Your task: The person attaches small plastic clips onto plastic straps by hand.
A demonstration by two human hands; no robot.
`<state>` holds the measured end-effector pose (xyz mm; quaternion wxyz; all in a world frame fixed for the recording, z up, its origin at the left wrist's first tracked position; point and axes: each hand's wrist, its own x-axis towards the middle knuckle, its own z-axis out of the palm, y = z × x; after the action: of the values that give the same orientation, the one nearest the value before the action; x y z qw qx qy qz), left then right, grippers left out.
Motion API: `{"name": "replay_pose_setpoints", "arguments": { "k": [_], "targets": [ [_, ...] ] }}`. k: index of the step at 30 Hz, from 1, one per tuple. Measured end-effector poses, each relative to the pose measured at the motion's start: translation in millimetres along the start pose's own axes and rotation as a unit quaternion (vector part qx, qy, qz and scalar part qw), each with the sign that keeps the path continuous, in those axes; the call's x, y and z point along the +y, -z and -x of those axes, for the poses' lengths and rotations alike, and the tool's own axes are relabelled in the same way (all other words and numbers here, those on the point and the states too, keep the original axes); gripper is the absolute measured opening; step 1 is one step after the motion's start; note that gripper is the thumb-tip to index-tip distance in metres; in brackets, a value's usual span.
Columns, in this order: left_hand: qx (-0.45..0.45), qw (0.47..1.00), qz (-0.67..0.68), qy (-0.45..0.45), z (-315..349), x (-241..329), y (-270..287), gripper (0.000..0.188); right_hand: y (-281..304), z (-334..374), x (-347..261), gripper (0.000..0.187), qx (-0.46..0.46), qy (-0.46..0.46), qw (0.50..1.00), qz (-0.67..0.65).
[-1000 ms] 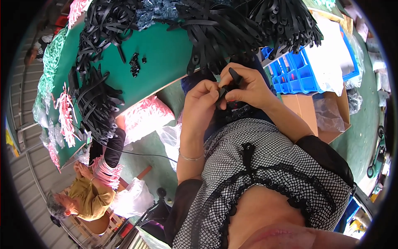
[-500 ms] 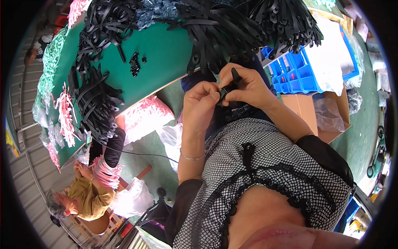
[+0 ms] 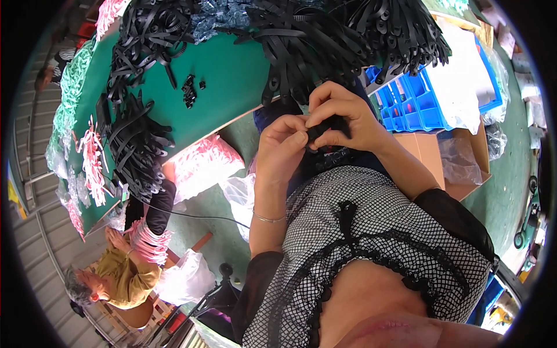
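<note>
Both hands meet over my lap, just off the front edge of the green table [image 3: 214,87]. My left hand [image 3: 280,146] pinches one end of a black strap [image 3: 332,125] between thumb and fingertips. My right hand [image 3: 343,116] is curled around the same strap, its thumb below and fingers above. The fingers cover most of the piece, so its exact form does not show. Beyond my hands, a thick bundle of black straps [image 3: 301,49] hangs over the table edge. Several small black plastic pieces [image 3: 189,91] lie on the green top.
More black straps [image 3: 132,139] lie at the left. Clear plastic parts [image 3: 220,17] sit at the back. A blue compartment bin [image 3: 415,104] and a cardboard box [image 3: 420,153] stand at the right. Pink straps [image 3: 203,162] lie below the table; another person [image 3: 125,272] sits at lower left.
My right fingers have shifted and closed further over the black strap, and its upright end no longer sticks up. My left hand keeps its pinch nearly in place.
</note>
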<state>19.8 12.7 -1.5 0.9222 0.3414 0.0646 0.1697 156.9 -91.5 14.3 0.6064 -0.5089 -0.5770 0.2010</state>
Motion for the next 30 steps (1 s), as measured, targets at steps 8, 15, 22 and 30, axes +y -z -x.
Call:
{"name": "replay_pose_setpoints", "arguments": {
  "k": [8, 15, 22, 30],
  "targets": [
    [0.095, 0.985, -0.131, -0.05, -2, -3, -7, 0.013, 15, 5, -8, 0.012, 0.079, -0.111, 0.989, 0.06],
    [0.1, 0.951, -0.284, -0.071, -3, -3, -14, 0.011, 12, 9, -7, 0.019, -0.028, -0.187, 0.981, 0.039],
    [0.021, 0.949, -0.311, 0.044, 1, 5, -23, 0.019, 6, 13, -10, 0.024, -0.019, -0.25, 0.951, -0.181],
    [-0.024, 0.999, 0.039, 0.012, 5, -18, -6, 0.027, -9, 18, -6, 0.028, 0.041, -0.18, 0.901, -0.392]
  ]
}}
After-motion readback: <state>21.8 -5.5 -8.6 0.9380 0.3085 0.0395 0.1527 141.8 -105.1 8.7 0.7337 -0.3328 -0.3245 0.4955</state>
